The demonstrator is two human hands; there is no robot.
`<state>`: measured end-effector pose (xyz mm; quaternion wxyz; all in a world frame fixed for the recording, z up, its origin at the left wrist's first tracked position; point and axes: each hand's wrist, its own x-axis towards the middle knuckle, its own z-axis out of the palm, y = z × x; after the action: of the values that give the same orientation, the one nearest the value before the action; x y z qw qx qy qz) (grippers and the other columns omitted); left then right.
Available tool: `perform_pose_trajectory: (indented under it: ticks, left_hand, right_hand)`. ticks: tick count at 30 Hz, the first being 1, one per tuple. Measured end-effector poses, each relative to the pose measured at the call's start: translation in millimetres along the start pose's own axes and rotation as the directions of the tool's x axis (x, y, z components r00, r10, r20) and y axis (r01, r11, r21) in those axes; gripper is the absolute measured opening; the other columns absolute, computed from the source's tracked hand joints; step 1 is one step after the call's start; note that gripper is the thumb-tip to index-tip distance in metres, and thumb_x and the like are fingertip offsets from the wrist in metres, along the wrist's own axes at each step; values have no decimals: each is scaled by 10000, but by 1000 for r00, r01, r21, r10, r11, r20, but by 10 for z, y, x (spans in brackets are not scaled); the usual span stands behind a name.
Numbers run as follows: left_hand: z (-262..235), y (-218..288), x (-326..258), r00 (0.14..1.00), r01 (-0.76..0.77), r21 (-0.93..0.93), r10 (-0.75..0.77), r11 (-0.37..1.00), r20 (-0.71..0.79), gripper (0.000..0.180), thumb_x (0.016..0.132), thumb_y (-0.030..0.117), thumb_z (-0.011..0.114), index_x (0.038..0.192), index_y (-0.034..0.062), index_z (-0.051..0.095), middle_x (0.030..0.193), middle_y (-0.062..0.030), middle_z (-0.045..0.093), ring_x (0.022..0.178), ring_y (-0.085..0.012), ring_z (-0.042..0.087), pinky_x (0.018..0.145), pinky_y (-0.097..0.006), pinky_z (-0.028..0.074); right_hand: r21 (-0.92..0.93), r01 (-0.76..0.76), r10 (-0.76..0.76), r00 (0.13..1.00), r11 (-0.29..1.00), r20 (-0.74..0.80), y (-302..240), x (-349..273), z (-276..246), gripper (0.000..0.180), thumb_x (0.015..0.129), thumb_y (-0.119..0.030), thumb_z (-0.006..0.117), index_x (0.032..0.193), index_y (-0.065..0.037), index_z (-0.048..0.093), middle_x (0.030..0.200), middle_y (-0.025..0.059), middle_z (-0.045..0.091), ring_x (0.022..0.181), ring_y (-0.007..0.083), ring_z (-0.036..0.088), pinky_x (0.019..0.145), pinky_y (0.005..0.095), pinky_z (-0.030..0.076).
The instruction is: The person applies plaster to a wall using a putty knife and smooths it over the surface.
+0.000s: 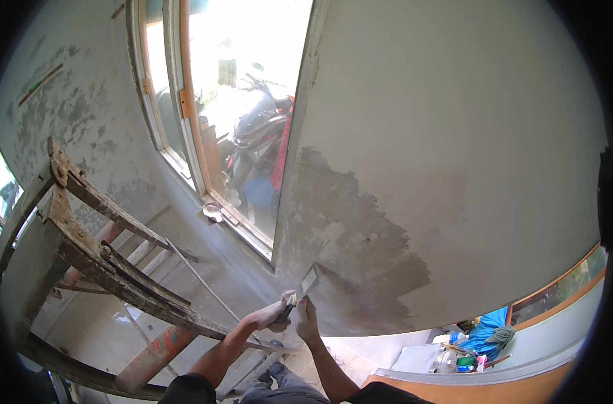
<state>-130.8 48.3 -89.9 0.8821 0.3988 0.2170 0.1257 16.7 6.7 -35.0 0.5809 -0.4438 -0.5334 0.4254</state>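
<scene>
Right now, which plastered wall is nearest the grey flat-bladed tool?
The pale-grey wall right of the wood-framed window: the tool is at its broad dark patch. The grey left wall, with scattered blotches, is farther.

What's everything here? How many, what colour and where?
Big wall: 1, pale grey, centre and right
Patch: 1, darker grey-brown, low on that wall
Side wall: 1, grey and blotchy, upper left
Big window: 1, brown-and-white frame, left of centre
Motorbike: 1, mostly dark, outside that window
Small window: 1, orange frame, right edge
Ladder: 1, worn brown, lower left
Bag or cloth: 1, blue, lower right
Small containers: several, clear and green, beside it
Scraper: 1, grey blade, at the hands
Left hand: 1, dusty, gripping the scraper
Right hand: 1, dusty, by the blade
</scene>
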Motion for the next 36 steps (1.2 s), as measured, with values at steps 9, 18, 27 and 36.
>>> perform_pose_trajectory:
  ticks: [9, 18, 27, 36]
  left_hand:
    - [451, 212, -53, 914, -296, 251, 349, 922, -207, 470, 927, 499, 399, 756, 68, 473, 549, 31, 413, 453, -58, 363, 413, -220, 287]
    - [511, 304, 224, 773, -291, 415, 468, 862, -429, 388, 963, 335, 418, 858, -4, 576, 600, 16, 494, 566, -92, 465, 528, -242, 388]
    - [343, 493, 255, 793, -314, 514, 518, 798, -319, 329, 959, 279, 400, 880, 5, 565, 753, -65, 548, 737, -118, 469, 690, -295, 423]
    - [432, 422, 245, 795, -250, 590, 510, 768, -327, 396, 965, 320, 362, 806, 7, 545, 700, -41, 534, 675, -115, 475, 634, -289, 432]
  right_hand:
    - [111, -128, 153, 951, 986, -268, -244, 29, 207, 193, 941, -152, 467, 928, 24, 544, 872, 117, 652, 820, 170, 624, 751, 286, 485]
    - [145, -62, 115, 909, 988, -400, -18, 254, 241, 435, 986, -262, 333, 783, 43, 568, 708, 127, 643, 620, 178, 614, 609, 283, 495]
    - [-24, -18, 1, 831, 1000, -556, -216, 453, 384, 428, 970, -230, 374, 731, 41, 605, 654, 94, 640, 557, 150, 595, 554, 262, 468]
    - [0, -76, 62, 815, 997, -576, -152, 323, 347, 481, 980, -289, 356, 690, 38, 557, 588, 87, 590, 487, 139, 552, 480, 263, 445]
